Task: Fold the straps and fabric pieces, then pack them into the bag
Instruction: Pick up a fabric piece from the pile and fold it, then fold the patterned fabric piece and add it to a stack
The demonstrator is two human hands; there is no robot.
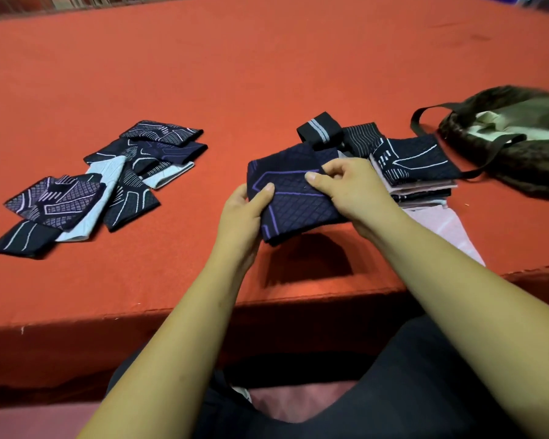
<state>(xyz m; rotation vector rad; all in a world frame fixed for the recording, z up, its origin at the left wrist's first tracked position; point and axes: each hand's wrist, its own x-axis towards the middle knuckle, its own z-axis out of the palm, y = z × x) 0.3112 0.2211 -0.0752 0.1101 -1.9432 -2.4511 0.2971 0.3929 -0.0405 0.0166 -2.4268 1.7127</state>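
1. Head view, the hands: a dark fabric piece (295,201) with purple lines is held just above the red table (267,74), near its front edge. A shadow is cast beneath it.
2. Its left edge is gripped by the left hand (246,213). The thumb is pressed flat on top and the fingers are tucked underneath, out of sight.
3. Its right part is pinched by the right hand (354,188), whose fingers are curled close together over an upper layer, with the thumb laid on it.
4. Head view, the surroundings: a loose pile of unfolded pieces (86,188) is spread well apart to the left. A neat stack (415,172) of folded ones is seen just beyond the right hand, with a folded black strap (320,129) at its far left corner. The bag (520,144) lies open at the far right, one handle reaching to the stack.
5. The step in hand is judged to be the folding of this piece. The edges should be matched before any crease is pressed, and the layers kept taut between the two grips.
6. The crease is best flattened against the table, and the folded size matched to the stack so that everything packs flat.
7. The knit looks soft, so slipping of the layers should be guarded against.
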